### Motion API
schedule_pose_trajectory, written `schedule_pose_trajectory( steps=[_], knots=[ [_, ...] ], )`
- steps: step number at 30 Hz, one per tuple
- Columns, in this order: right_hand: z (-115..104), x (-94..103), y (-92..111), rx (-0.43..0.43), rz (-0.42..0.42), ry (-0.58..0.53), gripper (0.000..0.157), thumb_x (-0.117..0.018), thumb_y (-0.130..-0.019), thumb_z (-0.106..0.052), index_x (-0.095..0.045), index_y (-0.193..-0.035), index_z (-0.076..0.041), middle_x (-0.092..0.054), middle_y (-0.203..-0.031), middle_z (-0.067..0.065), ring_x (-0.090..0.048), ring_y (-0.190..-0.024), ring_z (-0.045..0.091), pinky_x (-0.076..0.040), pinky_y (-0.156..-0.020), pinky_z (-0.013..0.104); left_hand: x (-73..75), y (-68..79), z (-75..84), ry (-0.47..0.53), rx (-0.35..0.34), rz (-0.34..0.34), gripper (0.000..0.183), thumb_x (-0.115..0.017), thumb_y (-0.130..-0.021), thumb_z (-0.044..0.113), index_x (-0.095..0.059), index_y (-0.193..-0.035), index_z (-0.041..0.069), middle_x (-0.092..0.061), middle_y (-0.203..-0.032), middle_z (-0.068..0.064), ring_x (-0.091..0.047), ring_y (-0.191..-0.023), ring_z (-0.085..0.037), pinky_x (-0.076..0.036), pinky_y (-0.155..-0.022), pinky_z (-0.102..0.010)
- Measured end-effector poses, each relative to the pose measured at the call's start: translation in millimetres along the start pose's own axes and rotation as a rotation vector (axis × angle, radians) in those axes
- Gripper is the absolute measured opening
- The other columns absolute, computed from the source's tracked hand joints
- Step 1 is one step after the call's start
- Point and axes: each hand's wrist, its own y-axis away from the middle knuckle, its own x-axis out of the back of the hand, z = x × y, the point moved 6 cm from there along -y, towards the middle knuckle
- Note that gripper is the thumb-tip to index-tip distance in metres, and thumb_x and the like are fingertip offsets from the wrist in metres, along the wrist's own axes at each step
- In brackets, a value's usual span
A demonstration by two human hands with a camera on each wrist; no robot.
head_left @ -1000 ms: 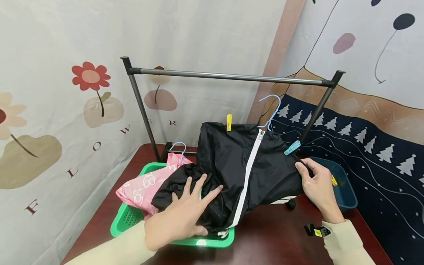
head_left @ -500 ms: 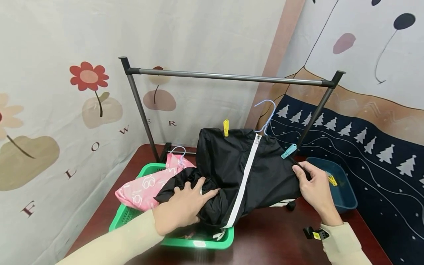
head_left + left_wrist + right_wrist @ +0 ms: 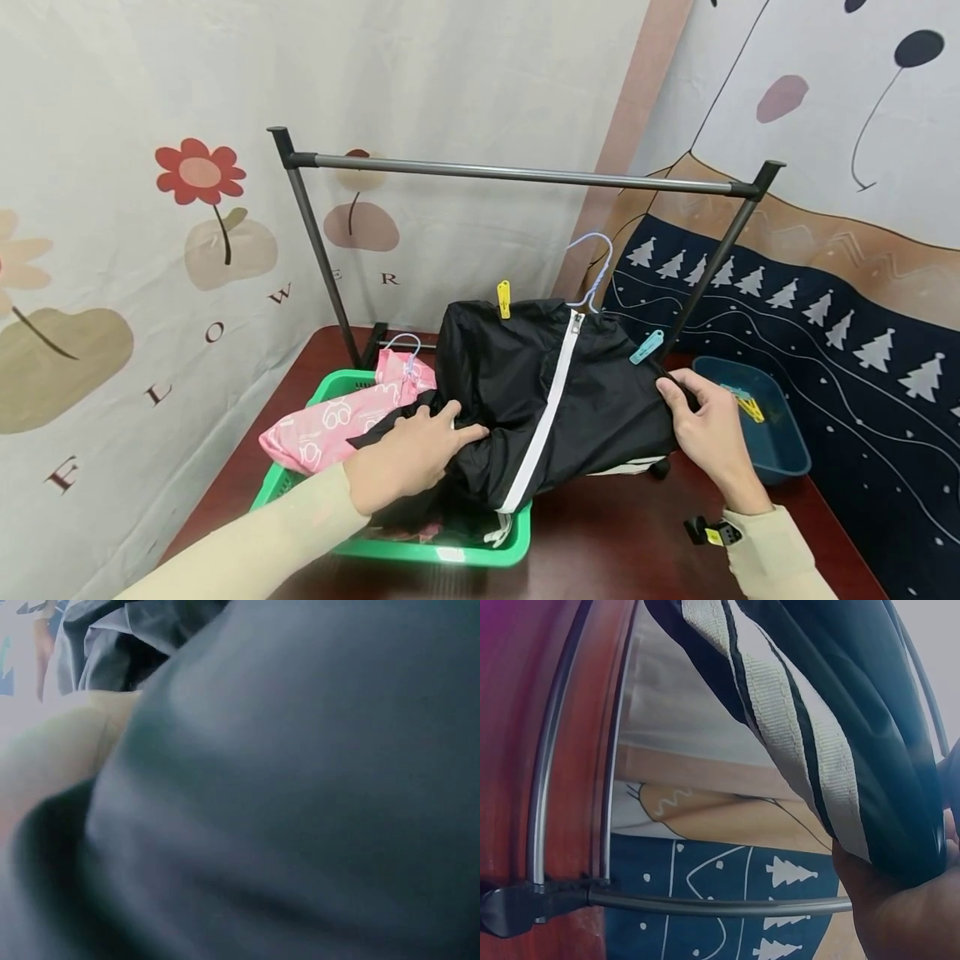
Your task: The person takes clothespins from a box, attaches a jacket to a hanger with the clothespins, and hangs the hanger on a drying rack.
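A black zip jacket (image 3: 487, 358) with a white zip strip hangs on a blue hanger (image 3: 600, 258), low in front of the rack. A yellow clothespin (image 3: 504, 300) and a light-blue clothespin (image 3: 647, 347) sit on its top edge. My left hand (image 3: 412, 458) is on the bunched fabric at the jacket's left, fingers bent into it, thumb hidden. Dark cloth fills most of the left wrist view. At the jacket's right side, my right hand (image 3: 712, 429) pinches the fabric; white stripes (image 3: 787, 720) run down to those fingers in the right wrist view.
Beneath the jacket stands a green basket (image 3: 513, 546) with a pink patterned garment (image 3: 337, 417) on its own hanger. A grey metal rack (image 3: 525, 173) spans the back of the brown table (image 3: 600, 550). To the right is a blue bin (image 3: 772, 442) with clothespins (image 3: 746, 404).
The jacket and its hanger have come down and slightly left. My left hand's spread fingers have drawn together into the cloth. My right hand has shifted a little left and down, still pinching.
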Motion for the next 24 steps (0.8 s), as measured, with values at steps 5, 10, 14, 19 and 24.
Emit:
schedule_pose_trajectory(
  steps=[5,10,14,19,24],
  knots=[
    [-2.1,-3.5,1.2,0.017,-0.003,0.012,0.013,-0.074,-0.116,-0.016,-0.082,-0.113,-0.007,-0.076,-0.094,0.011,-0.062,-0.080,0.003,-0.050,-0.072,0.018,0.4,-2.1,-1.6,-0.009,-0.160,0.111,0.052,-0.086,-0.100,0.001,-0.074,-0.147,0.021,-0.072,-0.118,-0.017,-0.064,-0.069,-0.032,-0.064,-0.067,-0.049],
    [-3.0,-4.8,0.7,0.021,0.001,0.018,0.011,-0.075,-0.115,-0.015,-0.083,-0.112,-0.008,-0.078,-0.095,0.011,-0.061,-0.081,0.001,-0.049,-0.073,0.017,6.3,-3.3,-2.9,0.072,-0.102,0.021,0.052,-0.084,-0.101,-0.003,-0.075,-0.147,0.018,-0.075,-0.119,-0.016,-0.069,-0.073,-0.028,-0.067,-0.074,-0.046],
    [-2.0,-2.9,0.0,0.013,0.007,0.012,0.010,-0.076,-0.115,-0.015,-0.084,-0.113,-0.008,-0.080,-0.098,0.012,-0.061,-0.083,-0.001,-0.049,-0.074,0.016,11.3,3.3,-3.6,0.138,-0.044,0.000,0.053,-0.082,-0.102,0.001,-0.072,-0.150,0.020,-0.073,-0.121,-0.016,-0.064,-0.073,-0.025,-0.063,-0.070,-0.044],
    [1.1,1.4,-1.1,0.010,0.022,0.010,0.009,-0.076,-0.114,-0.013,-0.084,-0.114,-0.008,-0.082,-0.098,0.012,-0.061,-0.080,-0.001,-0.047,-0.071,0.016,17.2,21.3,5.3,0.240,-0.058,-0.055,0.065,-0.088,-0.104,0.033,-0.062,-0.163,0.026,-0.066,-0.147,-0.015,-0.071,-0.099,-0.032,-0.067,-0.083,-0.051],
    [3.1,2.9,-1.8,0.016,0.026,0.008,0.008,-0.077,-0.114,-0.011,-0.084,-0.113,-0.007,-0.080,-0.095,0.010,-0.061,-0.077,0.001,-0.046,-0.069,0.017,14.3,30.6,18.7,0.296,-0.031,-0.126,0.100,-0.082,-0.095,0.081,-0.053,-0.173,0.027,-0.049,-0.176,-0.017,-0.064,-0.146,-0.050,-0.062,-0.108,-0.072]
  ],
)
